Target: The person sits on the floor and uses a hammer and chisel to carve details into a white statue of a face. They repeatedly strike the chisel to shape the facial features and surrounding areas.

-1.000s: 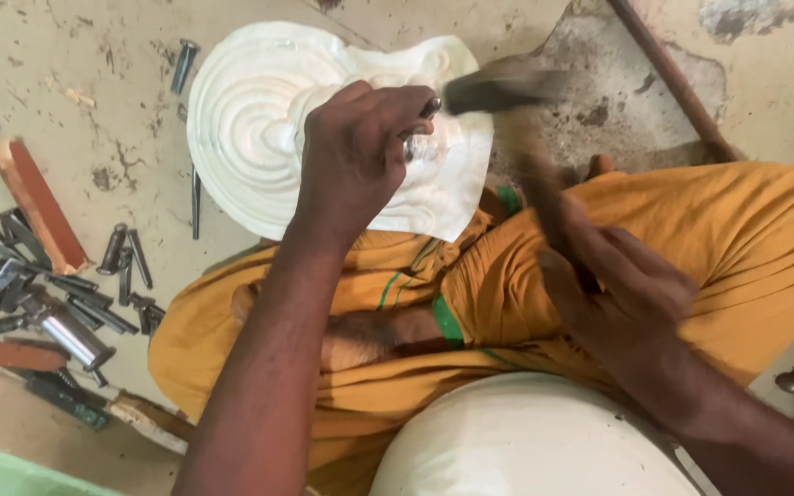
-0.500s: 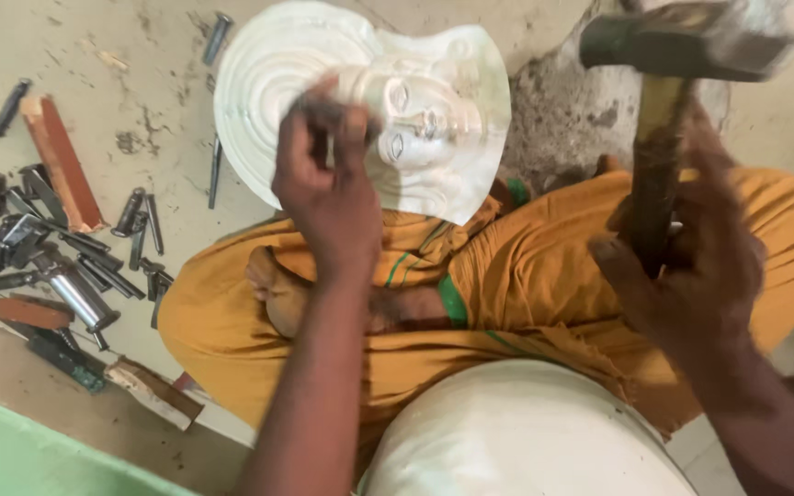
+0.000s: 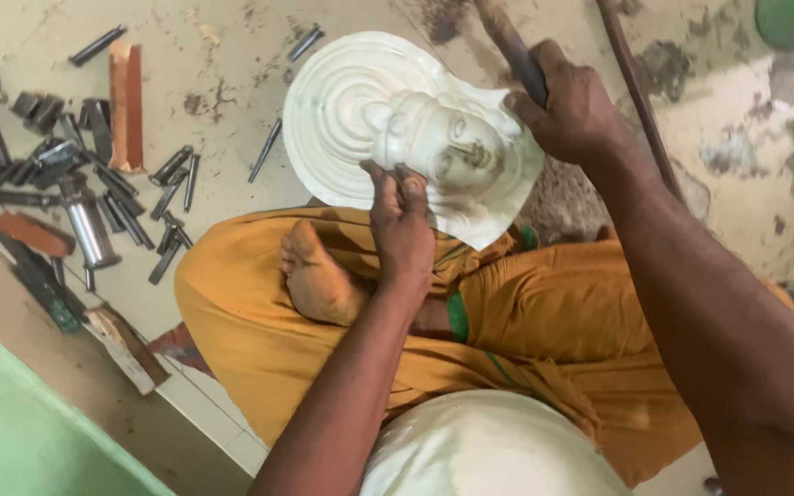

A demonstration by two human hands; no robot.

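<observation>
A white carved stone relief [image 3: 360, 110] of a head with a ringed halo leans against my crossed legs in orange cloth [image 3: 544, 312]. My left hand [image 3: 403, 225] is closed around a small chisel, its tip against the lower part of the carved face. My right hand [image 3: 570, 108] grips a wooden hammer handle [image 3: 510, 44] just right of the relief; the hammer head lies outside the picture. My bare foot [image 3: 316, 276] rests on my lap below the carving.
Several metal chisels [image 3: 130, 197] lie scattered on the floor at the left, with a reddish wooden block [image 3: 126, 103] and a metal cylinder [image 3: 89, 230]. A long rod [image 3: 640, 101] lies at the right. A green surface [image 3: 20, 422] fills the lower left corner.
My right hand swung the hammer up and has brought it in beside the relief. My left hand with the chisel shifted lower on the carved face. The view has shifted.
</observation>
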